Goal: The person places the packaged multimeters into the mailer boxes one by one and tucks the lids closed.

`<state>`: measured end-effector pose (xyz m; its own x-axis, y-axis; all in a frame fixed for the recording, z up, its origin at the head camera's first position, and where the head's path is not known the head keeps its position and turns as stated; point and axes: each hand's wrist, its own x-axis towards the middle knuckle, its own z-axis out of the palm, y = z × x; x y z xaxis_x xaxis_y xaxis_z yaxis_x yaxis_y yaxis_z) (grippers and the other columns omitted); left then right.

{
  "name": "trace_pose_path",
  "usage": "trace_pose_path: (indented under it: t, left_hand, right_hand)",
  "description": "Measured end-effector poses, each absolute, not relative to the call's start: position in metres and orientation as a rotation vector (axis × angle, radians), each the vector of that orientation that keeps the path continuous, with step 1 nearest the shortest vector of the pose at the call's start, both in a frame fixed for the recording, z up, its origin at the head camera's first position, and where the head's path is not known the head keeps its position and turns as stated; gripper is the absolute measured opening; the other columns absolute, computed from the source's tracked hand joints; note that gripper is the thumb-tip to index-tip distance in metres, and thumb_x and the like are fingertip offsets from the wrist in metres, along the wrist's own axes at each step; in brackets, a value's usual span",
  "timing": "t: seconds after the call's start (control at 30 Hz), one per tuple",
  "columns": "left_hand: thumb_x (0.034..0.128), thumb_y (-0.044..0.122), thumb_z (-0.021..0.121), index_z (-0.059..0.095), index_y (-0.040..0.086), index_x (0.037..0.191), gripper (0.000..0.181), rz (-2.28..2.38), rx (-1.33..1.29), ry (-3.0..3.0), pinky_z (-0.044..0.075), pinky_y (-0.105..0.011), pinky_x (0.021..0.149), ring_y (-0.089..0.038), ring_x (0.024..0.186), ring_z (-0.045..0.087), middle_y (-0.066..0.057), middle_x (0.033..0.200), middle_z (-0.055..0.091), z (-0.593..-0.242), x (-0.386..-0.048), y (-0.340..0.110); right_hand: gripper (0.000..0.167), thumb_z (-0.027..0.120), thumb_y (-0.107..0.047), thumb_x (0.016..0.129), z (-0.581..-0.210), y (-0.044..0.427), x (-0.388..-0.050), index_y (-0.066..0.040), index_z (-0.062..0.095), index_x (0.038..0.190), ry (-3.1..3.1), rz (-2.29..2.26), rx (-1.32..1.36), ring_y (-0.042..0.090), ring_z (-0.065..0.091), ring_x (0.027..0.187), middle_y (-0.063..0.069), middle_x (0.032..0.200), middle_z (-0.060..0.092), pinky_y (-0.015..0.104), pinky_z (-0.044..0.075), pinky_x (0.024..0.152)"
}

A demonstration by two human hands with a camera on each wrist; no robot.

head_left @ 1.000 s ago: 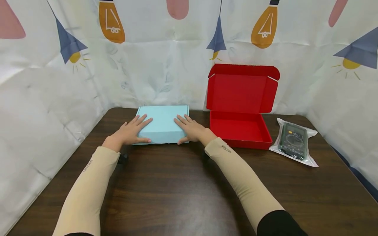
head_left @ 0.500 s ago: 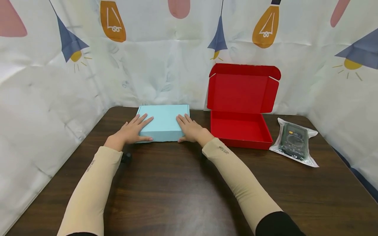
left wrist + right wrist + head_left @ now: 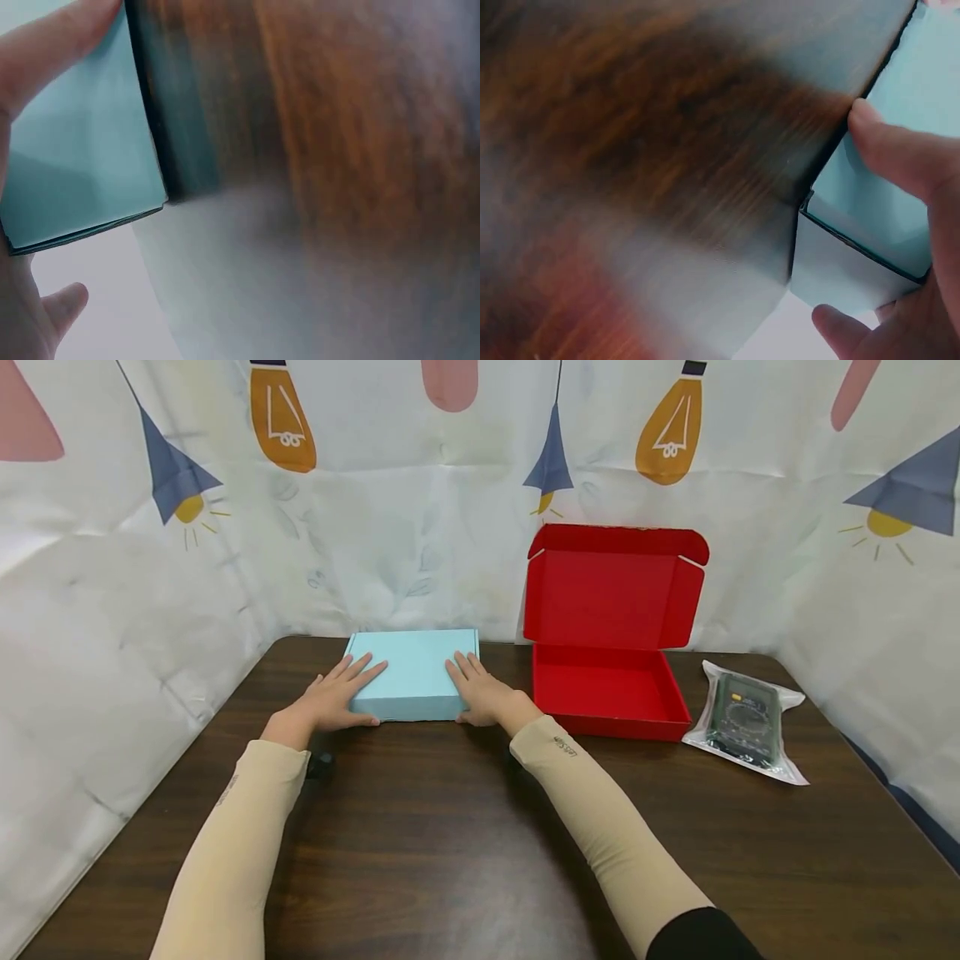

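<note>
A closed light blue cardboard box (image 3: 412, 664) lies flat at the back of the brown table. My left hand (image 3: 327, 700) rests with spread fingers on its left part, the thumb along the front face. On the right part rests my right hand (image 3: 486, 693), fingers straight and nearer each other, its thumb at the lower front. The left wrist view shows the box's front face (image 3: 82, 150) under the left thumb. In the right wrist view the right thumb (image 3: 900, 154) touches the same front face, and another finger is beside the box's side wall (image 3: 847, 262).
Right of the blue box stands a red box (image 3: 611, 731), its lid (image 3: 607, 597) raised. Farther right lies a dark multimeter (image 3: 746, 718) in a clear plastic bag (image 3: 791, 772). A patterned white curtain (image 3: 375, 543) hangs behind the table (image 3: 420, 843).
The right hand's fingers have drawn closer together and shifted slightly right. A thin light blue strip at the box's lower front left edge no longer shows. The red box and multimeter stay put.
</note>
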<state>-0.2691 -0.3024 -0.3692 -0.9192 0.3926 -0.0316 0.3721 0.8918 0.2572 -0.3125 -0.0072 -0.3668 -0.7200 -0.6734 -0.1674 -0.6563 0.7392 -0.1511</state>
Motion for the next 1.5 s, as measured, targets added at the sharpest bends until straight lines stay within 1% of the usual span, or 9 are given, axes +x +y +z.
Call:
trace_pose_path:
  t: [0.27,0.53,0.73,0.8,0.87,0.97,1.03,1.27,1.5]
  left_hand:
    - [0.0937,0.04,0.076,0.019,0.019,0.166,0.094,0.354,0.604,3.027,0.011,-0.078,0.11,-0.045,0.154,0.002,-0.017,0.171,0.008,-0.374,-0.271,-0.304]
    - [0.0949,0.038,0.075,0.02,0.018,0.165,0.092,0.346,0.594,3.036,0.012,-0.077,0.111,-0.045,0.154,0.003,-0.017,0.17,0.009,-0.375,-0.271,-0.301]
    - [0.0935,0.038,0.076,0.018,0.017,0.166,0.095,0.377,0.591,2.996,0.011,-0.079,0.109,-0.045,0.154,0.0,-0.017,0.171,0.006,-0.373,-0.273,-0.303]
    - [0.0918,0.034,0.079,0.018,0.017,0.166,0.098,0.408,0.596,2.967,0.01,-0.081,0.108,-0.045,0.154,-0.001,-0.017,0.171,0.004,-0.371,-0.274,-0.305]
    - [0.0904,0.027,0.081,0.017,0.016,0.166,0.099,0.44,0.6,2.936,0.009,-0.083,0.106,-0.046,0.154,-0.003,-0.018,0.171,0.002,-0.37,-0.274,-0.306]
    - [0.0884,0.017,0.082,0.017,0.016,0.166,0.101,0.469,0.61,2.913,0.008,-0.084,0.105,-0.046,0.153,-0.005,-0.018,0.171,0.001,-0.368,-0.275,-0.307]
    - [0.088,0.014,0.082,0.017,0.016,0.166,0.101,0.476,0.617,2.908,0.008,-0.084,0.105,-0.046,0.153,-0.006,-0.017,0.171,0.001,-0.368,-0.276,-0.307]
    - [0.0897,0.014,0.081,0.018,0.016,0.165,0.099,0.452,0.66,2.911,0.01,-0.083,0.106,-0.046,0.154,-0.003,-0.018,0.17,0.003,-0.371,-0.278,-0.306]
    - [0.0917,0.015,0.079,0.017,0.018,0.165,0.096,0.432,0.689,2.922,0.01,-0.082,0.107,-0.046,0.154,-0.001,-0.018,0.17,0.005,-0.369,-0.281,-0.307]
  right_hand:
    - [0.098,0.068,-0.029,0.1,-0.367,-0.009,-0.311,-0.006,-0.002,0.165,2.758,-0.106,-1.042,0.031,-0.01,0.156,0.013,0.171,-0.009,0.036,0.013,0.124]
    - [0.095,0.066,-0.026,0.101,-0.371,-0.01,-0.312,-0.007,-0.002,0.165,2.77,-0.13,-1.021,0.03,-0.01,0.156,0.012,0.171,-0.009,0.035,0.019,0.122]
    - [0.094,0.066,-0.025,0.101,-0.368,-0.01,-0.313,-0.008,-0.002,0.165,2.754,-0.131,-1.026,0.03,-0.009,0.156,0.011,0.171,-0.008,0.037,0.02,0.123]
    - [0.096,0.067,-0.023,0.099,-0.366,-0.01,-0.314,-0.009,-0.002,0.165,2.737,-0.141,-1.025,0.03,-0.008,0.156,0.01,0.172,-0.008,0.039,0.022,0.122]
    - [0.098,0.068,-0.022,0.098,-0.365,-0.01,-0.313,-0.009,-0.002,0.165,2.723,-0.148,-1.02,0.03,-0.008,0.156,0.01,0.172,-0.008,0.04,0.024,0.122]
    - [0.1,0.069,-0.022,0.097,-0.364,-0.009,-0.313,-0.01,-0.003,0.165,2.713,-0.155,-1.005,0.03,-0.01,0.156,0.01,0.171,-0.01,0.04,0.026,0.121]
    - [0.099,0.068,-0.021,0.097,-0.365,-0.009,-0.312,-0.01,-0.003,0.165,2.717,-0.16,-0.992,0.029,-0.011,0.156,0.009,0.171,-0.011,0.039,0.027,0.121]
    - [0.095,0.065,-0.016,0.101,-0.367,-0.007,-0.305,-0.011,-0.005,0.165,2.712,-0.167,-0.948,0.028,-0.013,0.156,0.009,0.171,-0.012,0.035,0.036,0.116]
    - [0.092,0.062,-0.015,0.103,-0.367,-0.009,-0.304,-0.01,-0.006,0.165,2.74,-0.123,-0.926,0.028,-0.013,0.156,0.009,0.171,-0.014,0.032,0.037,0.115]
